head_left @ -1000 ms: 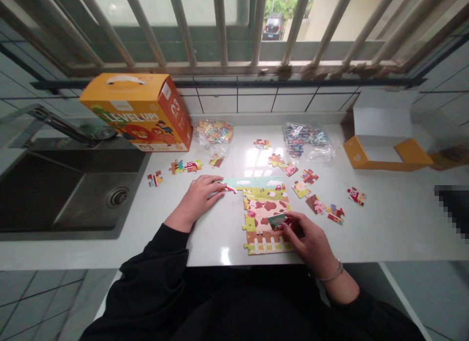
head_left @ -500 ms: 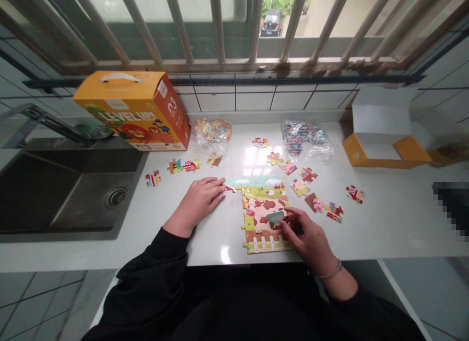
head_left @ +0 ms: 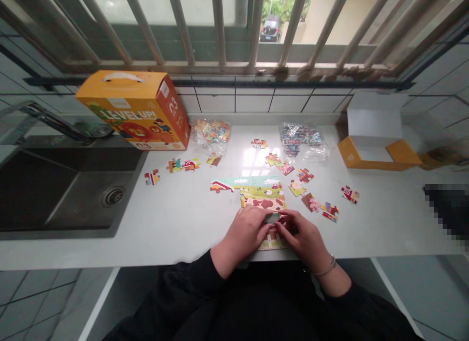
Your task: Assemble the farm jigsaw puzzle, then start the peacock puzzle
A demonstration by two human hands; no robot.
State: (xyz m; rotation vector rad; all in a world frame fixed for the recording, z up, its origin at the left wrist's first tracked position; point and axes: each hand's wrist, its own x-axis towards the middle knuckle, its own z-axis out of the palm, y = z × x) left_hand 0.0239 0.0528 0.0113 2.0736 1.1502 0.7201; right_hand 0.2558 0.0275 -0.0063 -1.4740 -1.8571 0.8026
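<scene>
A partly joined jigsaw puzzle [head_left: 262,192] with a cow, sheep and a fence lies flat on the counter. Just over its lower half, both hands pinch one greyish-green puzzle piece [head_left: 271,217]. My left hand [head_left: 245,232] is closed on the piece's left side, its fingertips partly hidden. From the right, my right hand [head_left: 306,237] grips the same piece between thumb and fingers. A red-roof section [head_left: 222,185] sticks out from the puzzle's upper left. The hands cover much of the cow.
Loose puzzle pieces [head_left: 310,202] lie right of the puzzle, and more pieces [head_left: 185,165] lie to the left. At the back are an orange carton [head_left: 135,111], two bags of pieces [head_left: 211,131] and an open box [head_left: 377,158]. A sink [head_left: 80,194] is at the left.
My left hand has left the red-roof section and moved right and down to the piece in my right hand. Both hands now grip that piece. The view has shifted slightly.
</scene>
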